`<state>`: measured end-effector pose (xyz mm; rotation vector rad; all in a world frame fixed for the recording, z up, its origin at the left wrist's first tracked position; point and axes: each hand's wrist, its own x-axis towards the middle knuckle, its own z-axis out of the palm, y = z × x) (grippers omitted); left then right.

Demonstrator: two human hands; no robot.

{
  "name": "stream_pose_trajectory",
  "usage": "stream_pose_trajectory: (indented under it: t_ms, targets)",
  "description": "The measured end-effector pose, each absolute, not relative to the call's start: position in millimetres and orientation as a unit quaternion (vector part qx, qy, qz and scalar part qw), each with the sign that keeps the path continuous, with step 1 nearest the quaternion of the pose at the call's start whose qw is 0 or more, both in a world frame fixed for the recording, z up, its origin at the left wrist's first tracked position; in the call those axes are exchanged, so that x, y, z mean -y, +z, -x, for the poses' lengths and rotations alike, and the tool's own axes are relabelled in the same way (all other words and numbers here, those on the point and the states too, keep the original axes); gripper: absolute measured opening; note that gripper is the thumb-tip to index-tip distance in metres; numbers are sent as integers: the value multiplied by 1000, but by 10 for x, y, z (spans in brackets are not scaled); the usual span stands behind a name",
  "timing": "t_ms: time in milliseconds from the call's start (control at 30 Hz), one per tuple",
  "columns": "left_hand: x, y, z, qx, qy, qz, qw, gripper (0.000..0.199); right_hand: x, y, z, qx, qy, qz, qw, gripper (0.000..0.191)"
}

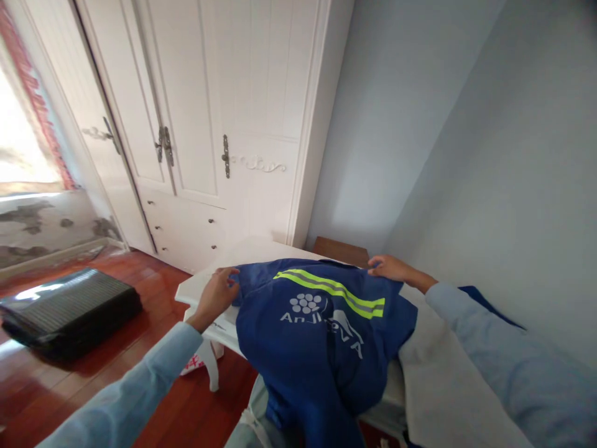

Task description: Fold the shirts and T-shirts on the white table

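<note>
A dark blue work jacket [289, 348] is spread over a white table [193, 289], its lower part hanging over the near edge toward my lap. Across its upper part runs a yellow-green and grey reflective stripe [333, 287], with white lettering and a cluster of white dots below. At the jacket's left upper edge, my left hand [217, 300] has its fingers closed on the fabric. My right hand [390, 267] pinches the upper edge on the right side. Folds hide part of the lettering.
Behind the table stands a white wardrobe [261, 112] with dark handles. A black case [69, 311] lies on the red-brown floor [163, 274] at left. A brown wooden piece [340, 250] is by the wall. Pale grey cloth [452, 379] lies at right.
</note>
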<state>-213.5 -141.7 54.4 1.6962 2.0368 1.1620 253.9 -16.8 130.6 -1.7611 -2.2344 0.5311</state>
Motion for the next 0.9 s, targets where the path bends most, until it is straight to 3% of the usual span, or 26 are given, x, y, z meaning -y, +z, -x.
stream_pose_trajectory:
  t_ms: [167,233,300,367,500,567,633,700,767,900]
  targets:
    - [1516,547,1592,-541,300,-782,76,39,405,1172,-2468,726,306,613,47,79]
    - [1562,557,1346,-499,263,-820,99,45,456,1263,-2481,700,331,633,15,73]
    - [1621,553,1126,-475,248,-832,141,51,523,1395,-2487,671,371,641,23,55]
    - [1699,562,925,-460,276,-820,199,58,650,1558,-2426,643,435,622,105,44]
    - [1891,741,533,-374,378,-733,424,89,1142,1908,-1990,590,518,502,362,47]
    - [1972,912,361,-293,445,-658,532,100,1448,2060,-1680,591,567,432,379,56]
    - [2029,1079,250,-262,529,-582,560,91,1701,2190,-1403,611,634,359,309,66]
    - [2064,1192,236,-282,596,-519,545,66,1823,2293,-1219,644,645,304,278,69]
    - [2085,1233,334,-307,633,-451,550,45,1768,2338,-1151,680,600,286,310,64]
    - [2103,1236,753,-312,656,-288,625,31,1237,2062,-1265,706,431,359,432,50]
